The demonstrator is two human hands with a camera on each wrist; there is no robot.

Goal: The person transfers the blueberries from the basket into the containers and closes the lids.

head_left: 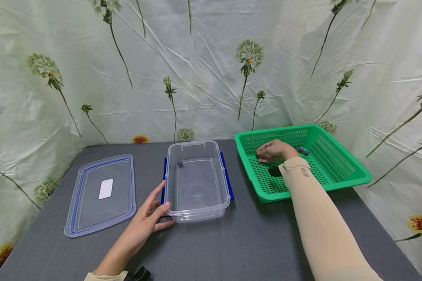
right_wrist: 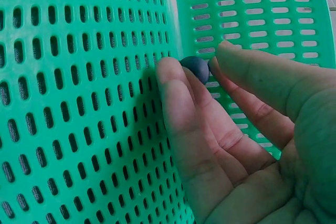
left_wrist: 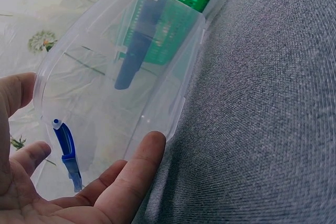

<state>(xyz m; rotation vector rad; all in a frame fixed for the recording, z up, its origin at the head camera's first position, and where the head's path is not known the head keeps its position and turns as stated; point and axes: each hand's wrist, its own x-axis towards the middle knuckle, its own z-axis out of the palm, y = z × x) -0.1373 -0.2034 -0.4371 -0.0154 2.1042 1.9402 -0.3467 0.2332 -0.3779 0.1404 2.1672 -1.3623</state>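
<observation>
Blueberry half-hidden by right hand fingertips, basket

Probably a staged recording booth: flower-printed sheeting walls in a grey-clothed table.

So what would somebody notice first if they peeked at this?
Probably the bright green basket at the right of the grey table, where the right hand pinches a small dark blue ball. Next, the clear plastic box in the middle, with the left hand resting against its near corner, and its blue-rimmed lid lying flat to the left.
</observation>
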